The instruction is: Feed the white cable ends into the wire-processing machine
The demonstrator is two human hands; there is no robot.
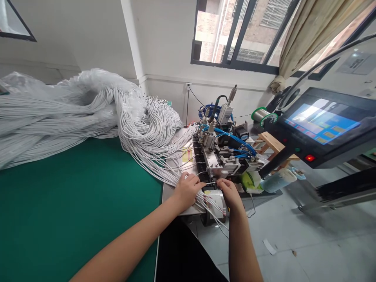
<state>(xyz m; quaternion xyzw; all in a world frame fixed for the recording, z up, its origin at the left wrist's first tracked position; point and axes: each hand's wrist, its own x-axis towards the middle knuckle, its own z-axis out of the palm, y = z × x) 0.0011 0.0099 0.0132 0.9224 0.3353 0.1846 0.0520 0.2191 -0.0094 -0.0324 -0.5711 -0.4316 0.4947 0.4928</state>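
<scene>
**Cable Held Across Both Hands at the Machine**

Read all clock directions from the midpoint between your hands, with 12 o'clock at the top of the view.

Your cable [210, 183] lies at the centre, spanning the gap between your fingertips, just beside the 6 o'clock end of the machine [212, 158]. Your right hand [231, 192], at 3 o'clock, has its grip closed: thumb and finger are pinched on the cable. Your left hand [185, 191], at 9 o'clock, has its fingers bent over several wires, the index finger reaching along to the cable; its contact side is hidden, so you cannot tell how far its grip is closed.

At 10 o'clock, the bundle [141, 129] lies on the green worktop [73, 211], partly wrapped in clear plastic [96, 78]. Its wires fan toward the machine, and some pass beneath your left hand to loose ends at 6 o'clock. The spool [261, 116] is at 1 o'clock. The lit screen [323, 121] is at 2 o'clock, with a red lamp [310, 158] glowing on its frame.
</scene>
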